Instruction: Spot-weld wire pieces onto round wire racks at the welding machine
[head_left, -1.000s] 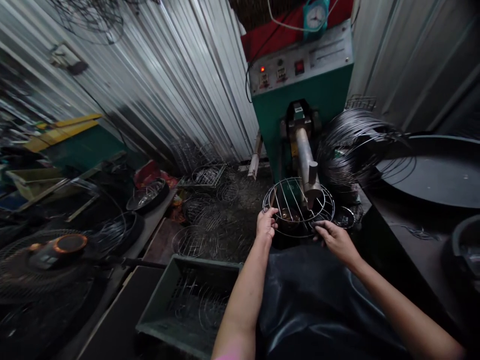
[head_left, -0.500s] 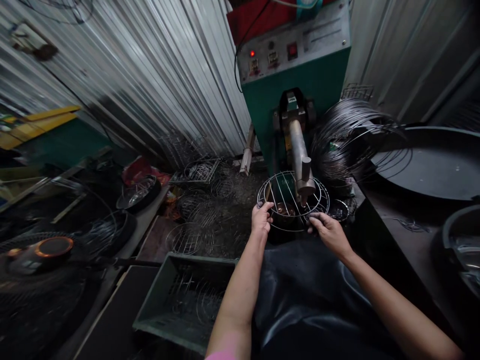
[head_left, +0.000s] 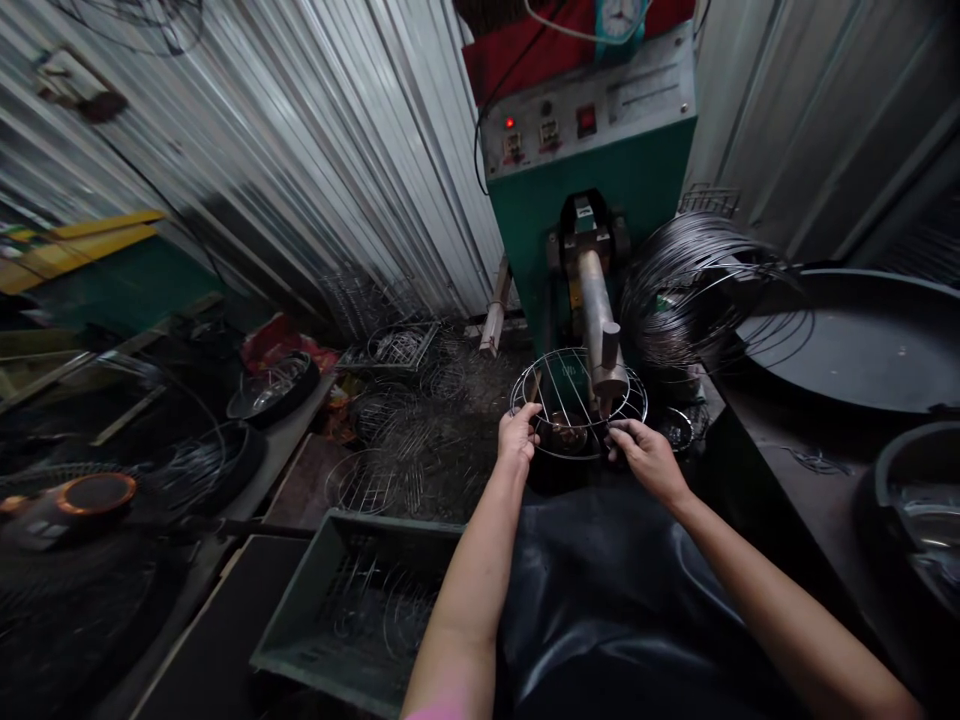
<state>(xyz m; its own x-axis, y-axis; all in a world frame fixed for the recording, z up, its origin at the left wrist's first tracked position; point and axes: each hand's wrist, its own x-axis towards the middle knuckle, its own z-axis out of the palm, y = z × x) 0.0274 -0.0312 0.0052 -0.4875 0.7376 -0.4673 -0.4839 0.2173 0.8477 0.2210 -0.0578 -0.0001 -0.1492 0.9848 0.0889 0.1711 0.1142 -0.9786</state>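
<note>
A round wire rack (head_left: 564, 424), with parallel bars and two rings, is held level under the metal arm (head_left: 598, 300) of a green spot welder (head_left: 517, 225). My left hand (head_left: 518, 432) is closed on its left rim, the thumb over the wire. My right hand (head_left: 643, 452) pinches at the front right of the rim, close below the arm's tip. Whatever lies between those fingertips is too small to make out. The arm's tip reaches down to the rim there; I cannot tell whether they touch.
At lower left stands a green crate (head_left: 289, 620) containing wire pieces. Wire racks (head_left: 367, 485) lie in a heap beyond it. To the right are a wire coil (head_left: 694, 270), a large dark round pan (head_left: 847, 350) and a black tub (head_left: 874, 530). A fan (head_left: 75, 510) stands at left.
Both hands and the rack have shifted slightly left against the arm. My right fingertips are now nearer the arm's tip. The view has tilted up a little.
</note>
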